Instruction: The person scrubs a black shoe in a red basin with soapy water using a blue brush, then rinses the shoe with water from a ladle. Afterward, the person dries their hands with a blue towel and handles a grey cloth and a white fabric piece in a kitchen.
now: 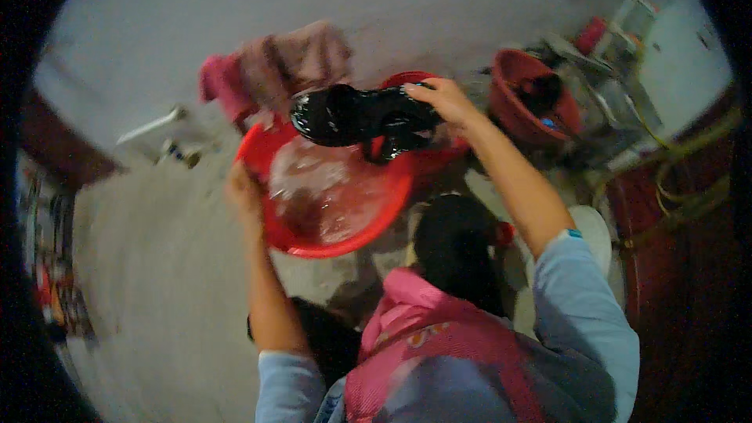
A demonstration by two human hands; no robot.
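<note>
A bright red plastic basin (pixel 338 251) of cloudy water is before me. My left hand (pixel 242 188), blurred, grips its left rim. In my right hand (pixel 449 103) is a wet, glossy black boot-like item (pixel 358 114), held over the far side of the basin. Its exact shape is hard to make out. A second red container (pixel 411 77) shows partly behind it, mostly hidden. Beyond the basin drape a dull pink cloth (pixel 299 56) and a brighter pink cloth (pixel 223 82); what supports them is hidden.
A dull red bucket (pixel 508 94) with dark items inside stands at the right, near jumbled objects (pixel 605 70) and a yellowish hose (pixel 664 188). A white pipe (pixel 153 124) juts out at the left wall. My dark-clad knee (pixel 455 247) is close to the basin.
</note>
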